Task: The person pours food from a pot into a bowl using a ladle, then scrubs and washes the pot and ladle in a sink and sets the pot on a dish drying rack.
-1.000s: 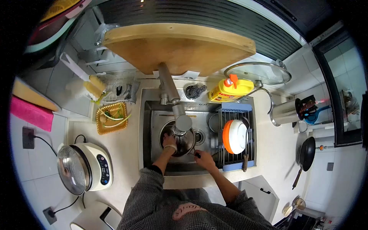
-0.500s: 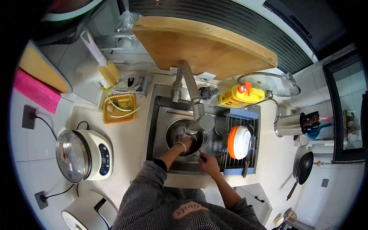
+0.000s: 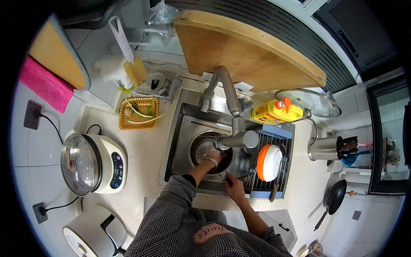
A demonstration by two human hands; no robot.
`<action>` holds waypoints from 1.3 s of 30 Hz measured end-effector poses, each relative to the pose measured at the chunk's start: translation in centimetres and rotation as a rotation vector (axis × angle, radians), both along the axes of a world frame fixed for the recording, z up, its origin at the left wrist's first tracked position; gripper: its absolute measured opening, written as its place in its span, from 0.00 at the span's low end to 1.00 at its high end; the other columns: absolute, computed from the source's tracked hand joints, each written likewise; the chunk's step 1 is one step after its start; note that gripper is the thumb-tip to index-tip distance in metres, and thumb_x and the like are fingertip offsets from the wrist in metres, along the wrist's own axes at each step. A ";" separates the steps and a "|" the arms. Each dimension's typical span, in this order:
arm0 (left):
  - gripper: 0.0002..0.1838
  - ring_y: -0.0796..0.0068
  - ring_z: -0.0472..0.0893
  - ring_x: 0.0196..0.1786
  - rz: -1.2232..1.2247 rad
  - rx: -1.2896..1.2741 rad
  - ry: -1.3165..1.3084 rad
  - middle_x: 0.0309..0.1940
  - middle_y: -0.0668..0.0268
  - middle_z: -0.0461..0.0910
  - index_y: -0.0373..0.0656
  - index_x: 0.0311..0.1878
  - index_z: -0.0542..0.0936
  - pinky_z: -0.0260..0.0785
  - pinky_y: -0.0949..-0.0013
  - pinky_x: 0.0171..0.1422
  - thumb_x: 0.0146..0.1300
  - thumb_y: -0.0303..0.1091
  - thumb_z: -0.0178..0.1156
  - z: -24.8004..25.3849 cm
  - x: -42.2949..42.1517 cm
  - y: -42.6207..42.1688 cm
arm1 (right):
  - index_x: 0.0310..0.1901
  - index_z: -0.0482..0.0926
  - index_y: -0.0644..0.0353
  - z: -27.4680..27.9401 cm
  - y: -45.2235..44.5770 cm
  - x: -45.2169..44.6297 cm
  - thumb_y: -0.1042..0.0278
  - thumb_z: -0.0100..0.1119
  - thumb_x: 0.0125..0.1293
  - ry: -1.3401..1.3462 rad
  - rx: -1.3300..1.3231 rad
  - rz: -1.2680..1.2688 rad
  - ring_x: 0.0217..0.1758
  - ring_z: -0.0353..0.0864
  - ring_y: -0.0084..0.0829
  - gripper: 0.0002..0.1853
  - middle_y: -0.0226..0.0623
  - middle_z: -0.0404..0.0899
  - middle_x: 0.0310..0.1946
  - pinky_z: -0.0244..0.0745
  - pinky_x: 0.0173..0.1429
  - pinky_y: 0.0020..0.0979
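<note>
Steel-walled, the pot (image 3: 197, 147) is sitting in the sink (image 3: 181, 143), beneath the faucet (image 3: 237, 124). Its black handle (image 3: 228, 181) is lying in the right hand's (image 3: 235, 189) closed grip. Inside the pot, the left hand (image 3: 213, 156) is showing indistinctly; whether it is holding anything, I cannot tell. Rightward, an orange-and-white bowl (image 3: 270, 162) is resting in the dish rack (image 3: 275, 130).

The sink (image 3: 182, 145) is set into the desk (image 3: 141, 150), with the pan (image 3: 199, 150) in it. From the pan, the faucet (image 3: 231, 92) stands at 1 o'clock before the board (image 3: 252, 51), the bottle (image 3: 274, 112) at 2, the rack (image 3: 277, 130) bearing a bowl (image 3: 270, 163) at 3, the rice cooker (image 3: 92, 231) at 8, the electric pot (image 3: 112, 156) at 9, the basket (image 3: 137, 125) at 10.
</note>
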State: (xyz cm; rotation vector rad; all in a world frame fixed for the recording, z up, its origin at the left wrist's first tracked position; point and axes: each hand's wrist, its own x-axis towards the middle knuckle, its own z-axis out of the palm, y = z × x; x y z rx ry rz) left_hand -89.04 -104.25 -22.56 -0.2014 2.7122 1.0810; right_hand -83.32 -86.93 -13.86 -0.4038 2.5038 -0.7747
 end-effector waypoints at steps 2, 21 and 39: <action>0.24 0.52 0.66 0.61 -0.118 0.238 -0.210 0.63 0.54 0.61 0.43 0.60 0.65 0.59 0.55 0.65 0.59 0.31 0.53 -2.9 -0.4 1.6 | 0.47 0.75 0.65 0.5 -0.4 -0.6 0.64 0.59 0.55 0.044 0.028 -0.006 0.39 0.80 0.47 0.19 0.53 0.79 0.33 0.73 0.43 0.36; 0.14 0.63 0.78 0.38 0.193 0.031 0.124 0.38 0.62 0.77 0.42 0.45 0.77 0.69 0.61 0.51 0.62 0.40 0.53 -15.2 0.5 3.0 | 0.47 0.76 0.55 1.7 0.3 -1.4 0.62 0.55 0.59 -0.023 0.221 0.001 0.38 0.79 0.50 0.15 0.50 0.80 0.34 0.73 0.41 0.45; 0.22 0.51 0.74 0.53 -0.467 0.266 -0.341 0.48 0.48 0.75 0.38 0.51 0.75 0.65 0.55 0.58 0.57 0.41 0.52 1.8 -0.6 0.2 | 0.49 0.74 0.68 2.1 0.9 -2.8 0.67 0.57 0.57 -0.020 0.031 -0.054 0.37 0.82 0.37 0.19 0.48 0.81 0.34 0.73 0.41 0.32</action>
